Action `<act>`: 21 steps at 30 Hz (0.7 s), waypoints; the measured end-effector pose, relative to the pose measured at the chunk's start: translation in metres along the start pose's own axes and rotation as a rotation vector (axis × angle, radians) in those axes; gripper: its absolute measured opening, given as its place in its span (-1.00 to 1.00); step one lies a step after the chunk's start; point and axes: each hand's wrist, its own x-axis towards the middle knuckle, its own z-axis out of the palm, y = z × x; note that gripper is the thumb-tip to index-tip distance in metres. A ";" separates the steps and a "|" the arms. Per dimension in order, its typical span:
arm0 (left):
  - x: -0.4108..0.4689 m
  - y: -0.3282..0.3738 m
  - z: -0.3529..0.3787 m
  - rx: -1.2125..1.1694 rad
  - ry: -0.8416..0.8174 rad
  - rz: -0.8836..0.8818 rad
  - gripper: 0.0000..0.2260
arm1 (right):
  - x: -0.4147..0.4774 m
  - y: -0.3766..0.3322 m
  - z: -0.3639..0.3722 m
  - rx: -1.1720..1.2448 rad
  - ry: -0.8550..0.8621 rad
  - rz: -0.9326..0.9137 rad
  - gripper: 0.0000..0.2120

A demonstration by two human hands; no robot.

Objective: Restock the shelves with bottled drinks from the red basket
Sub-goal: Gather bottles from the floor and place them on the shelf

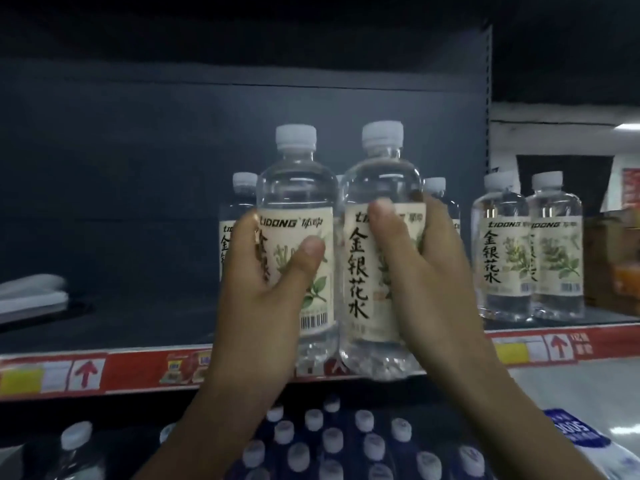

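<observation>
Free room at left on the dark metal shelf (pixel 145 327), its red price strip (pixel 138 370) near, our left hand (pixel 266 289) clasping one clear cream-labelled plastic bottle (pixel 304 188), right hand (pixel 440 282) clasping a second bottle (pixel 381 181), both upright over that edge

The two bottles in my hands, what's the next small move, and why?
Probably ease both forward and down onto the shelf: the left hand and right hand each hold an upright bottle, bases in front of the red price strip.

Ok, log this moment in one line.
step: shelving | left hand: holds left bottle | right hand: holds right bottle | where: at shelf front
</observation>
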 end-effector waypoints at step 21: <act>0.029 -0.067 0.020 0.468 0.080 -0.029 -0.36 | 0.036 0.074 0.013 -0.411 0.134 0.013 -0.27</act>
